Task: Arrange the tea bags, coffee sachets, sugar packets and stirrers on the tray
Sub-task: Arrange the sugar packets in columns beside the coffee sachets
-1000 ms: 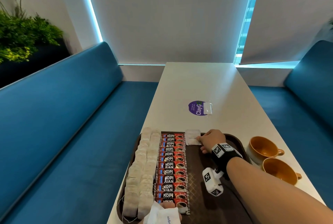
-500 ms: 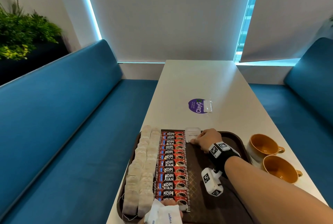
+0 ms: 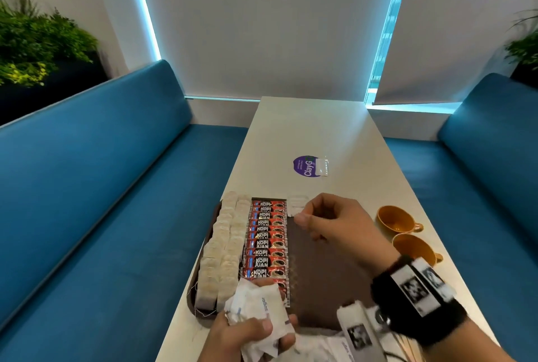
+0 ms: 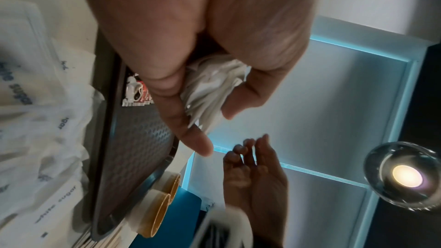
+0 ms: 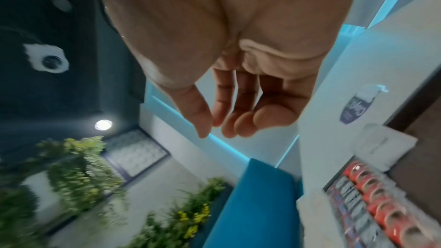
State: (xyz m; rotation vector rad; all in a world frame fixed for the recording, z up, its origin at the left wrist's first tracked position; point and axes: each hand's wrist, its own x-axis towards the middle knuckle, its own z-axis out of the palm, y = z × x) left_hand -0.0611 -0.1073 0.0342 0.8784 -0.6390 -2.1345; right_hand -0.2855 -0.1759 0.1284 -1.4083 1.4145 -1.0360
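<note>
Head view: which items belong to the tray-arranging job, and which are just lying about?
Part of the job:
brown tray
tea bags
Kopi Juan coffee sachets
sugar packet on the tray
sugar packets in the left hand

Lying about:
two orange cups
purple sticker
potted plants

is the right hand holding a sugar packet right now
No, the right hand hangs loosely curled and empty; the bunch of sugar packets is in the left hand.

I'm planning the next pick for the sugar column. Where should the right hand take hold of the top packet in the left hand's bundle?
Pinch the free far edge of the top sugar packet, coming from above and the right. The left hand grips the bundle's near end, so the far end fans out loose; the right hand is empty.
</note>
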